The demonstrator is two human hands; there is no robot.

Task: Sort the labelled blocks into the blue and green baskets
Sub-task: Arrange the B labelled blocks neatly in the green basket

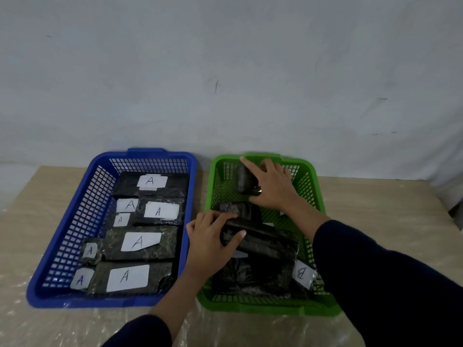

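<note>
We count eight A blocks (140,242) in the blue basket (75,216); our left hand (210,239) grips one long block (265,242), right hand (269,186) another small block (244,180), inside the green basket (317,194).

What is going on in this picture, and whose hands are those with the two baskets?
There is no machine here. The camera sits on a person's head and looks down, so you see that person's own two hands. On the table stand two baskets. The blue basket holds black wrapped blocks with white labels that say A. The green basket holds more black blocks; one label there says B, the other labels are hidden. The left hand grips a long black block in the green basket. The right hand holds a smaller black block at the far end of that basket, with one finger pointing out.
</note>
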